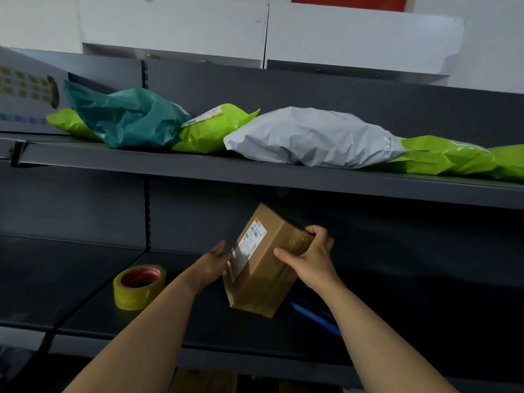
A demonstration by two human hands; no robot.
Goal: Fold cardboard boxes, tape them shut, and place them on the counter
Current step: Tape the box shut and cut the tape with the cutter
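Observation:
A closed brown cardboard box [263, 276] with a white shipping label and clear tape over its seams is tilted above the dark lower shelf [198, 321]. My right hand [309, 253] grips its upper right corner, thumb on the front face. My left hand [214, 263] presses flat against the box's left side by the label. A roll of yellowish clear tape [139, 287] with a red core lies on the lower shelf, left of the box.
The upper shelf [255, 171] carries several soft mailer bags: a teal one [127, 117], lime green ones [209, 129] and a grey one [314, 137]. A blue object [314, 314] lies on the lower shelf behind the box. More cardboard [204, 381] shows below the shelf.

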